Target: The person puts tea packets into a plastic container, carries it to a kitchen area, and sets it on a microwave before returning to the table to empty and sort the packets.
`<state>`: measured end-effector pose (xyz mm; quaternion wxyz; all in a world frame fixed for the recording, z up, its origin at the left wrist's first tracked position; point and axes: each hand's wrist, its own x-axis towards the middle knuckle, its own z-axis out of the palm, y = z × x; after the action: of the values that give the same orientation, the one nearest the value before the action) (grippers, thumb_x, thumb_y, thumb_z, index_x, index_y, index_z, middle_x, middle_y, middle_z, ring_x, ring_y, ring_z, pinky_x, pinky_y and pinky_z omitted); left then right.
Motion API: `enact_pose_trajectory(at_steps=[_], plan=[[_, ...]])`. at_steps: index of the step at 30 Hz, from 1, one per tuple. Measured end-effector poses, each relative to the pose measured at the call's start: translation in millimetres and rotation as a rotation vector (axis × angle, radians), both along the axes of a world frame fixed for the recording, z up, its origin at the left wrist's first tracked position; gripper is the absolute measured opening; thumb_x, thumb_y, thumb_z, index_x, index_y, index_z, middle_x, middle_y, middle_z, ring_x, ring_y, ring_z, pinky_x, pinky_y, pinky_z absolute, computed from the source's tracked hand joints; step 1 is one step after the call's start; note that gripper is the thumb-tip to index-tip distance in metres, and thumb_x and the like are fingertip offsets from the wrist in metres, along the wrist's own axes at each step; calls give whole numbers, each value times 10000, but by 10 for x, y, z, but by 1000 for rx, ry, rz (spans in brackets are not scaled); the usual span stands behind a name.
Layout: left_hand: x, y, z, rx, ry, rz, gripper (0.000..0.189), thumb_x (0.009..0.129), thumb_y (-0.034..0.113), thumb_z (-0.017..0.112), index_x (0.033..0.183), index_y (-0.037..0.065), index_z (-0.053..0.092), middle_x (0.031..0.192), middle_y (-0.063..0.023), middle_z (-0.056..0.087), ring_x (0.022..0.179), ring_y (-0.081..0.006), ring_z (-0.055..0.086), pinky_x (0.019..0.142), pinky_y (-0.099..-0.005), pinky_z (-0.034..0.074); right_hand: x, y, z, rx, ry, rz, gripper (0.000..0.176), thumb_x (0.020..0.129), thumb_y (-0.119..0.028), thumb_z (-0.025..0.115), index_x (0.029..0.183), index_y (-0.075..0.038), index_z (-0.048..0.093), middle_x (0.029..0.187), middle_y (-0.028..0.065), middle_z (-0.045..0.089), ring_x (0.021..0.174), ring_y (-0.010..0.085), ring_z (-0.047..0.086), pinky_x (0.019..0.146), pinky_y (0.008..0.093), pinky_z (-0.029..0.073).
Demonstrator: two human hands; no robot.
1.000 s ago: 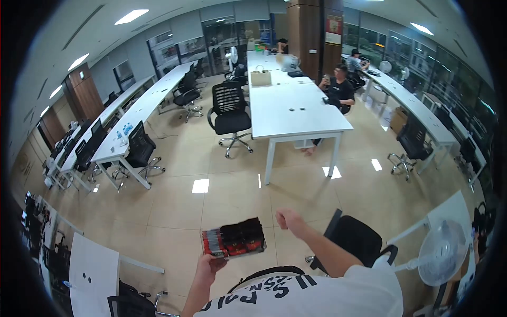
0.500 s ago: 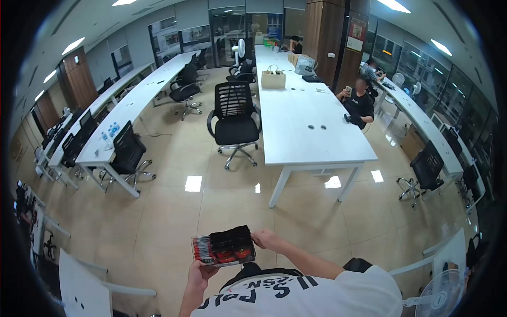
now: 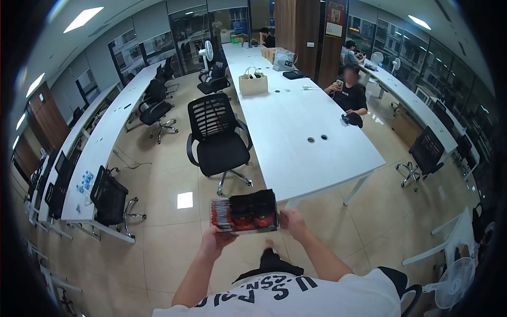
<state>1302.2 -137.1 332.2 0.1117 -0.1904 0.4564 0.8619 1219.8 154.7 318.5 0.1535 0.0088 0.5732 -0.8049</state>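
A clear-looking box filled with black and red packets [image 3: 245,212] is held out before my body, above the floor by the near end of the long white table [image 3: 296,164]. My left hand [image 3: 219,241] grips the box from below at its left corner, fingers partly hidden underneath. At the box's right edge, my right hand [image 3: 294,224] has its fingers curled against the side. The packets stand in a tight row, silvery edges at the left and black tops toward the right.
A black office chair [image 3: 217,137] stands left of the table. On the table are a beige bag [image 3: 253,83] and a grey plastic bag [image 3: 284,61]. A seated person [image 3: 348,95] is at its right side. A white fan [image 3: 455,282] is at lower right.
I have come closer to the white table, which now looks larger. The box and both hands sit higher in view and further right. Both hands stay at the box.
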Motion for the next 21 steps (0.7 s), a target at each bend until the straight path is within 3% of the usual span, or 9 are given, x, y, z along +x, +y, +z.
enact_pose_trajectory(at_steps=[2,7,10,14,17,20,21], plan=[[-433,-50,-271,48,-67,-27,473,895,185,481,1322,10,582,1246,-173,706,1141,-333,684,1056,-469,517,-369,93,-528,-87,-60,121,426,1037,-267,495,643,-131,408,603,-23,372,519,109,326,500,314,263],[-1375,-250,-845,3,-293,-77,469,868,197,498,1300,37,586,1235,-180,704,1122,-340,697,1035,-475,539,-1052,-118,-1417,-148,-355,85,445,1053,-295,490,639,-138,443,589,-1,404,496,142,369,488,328,292],[-2251,-500,-915,-22,-323,-46,435,852,193,503,1249,49,607,1163,-131,721,1073,-312,707,1006,-473,539,-1912,-502,-1432,-60,-455,104,464,1062,-319,494,640,-127,468,579,10,417,495,158,416,482,339,321],[-3383,-964,-991,-143,-275,-30,349,839,179,490,1111,37,657,1095,-134,736,1019,-309,724,939,-447,574,-3088,-778,-1320,21,-313,225,514,1101,-424,478,718,-84,515,580,12,441,518,157,487,505,325,389],[-4284,-1075,-1001,-180,-213,-72,398,828,168,484,1189,56,608,1084,-135,738,1000,-296,730,933,-439,577,-3689,-842,-1275,24,-120,173,478,1112,-455,455,852,-68,558,658,24,503,570,141,532,540,302,448],[-5105,-837,-881,-244,-151,-152,495,804,161,478,1290,87,541,1154,-134,713,1029,-299,719,944,-452,577,-4048,-721,-1179,113,-164,86,424,1120,-425,419,953,-66,569,759,41,552,646,138,561,606,295,502],[-5362,-729,-894,-266,-135,-186,511,799,176,482,1297,84,553,1192,-141,700,1061,-301,709,951,-458,571,-4152,-681,-1322,98,-175,43,398,1115,-427,447,1044,-58,580,872,46,583,722,139,596,645,297,534]])
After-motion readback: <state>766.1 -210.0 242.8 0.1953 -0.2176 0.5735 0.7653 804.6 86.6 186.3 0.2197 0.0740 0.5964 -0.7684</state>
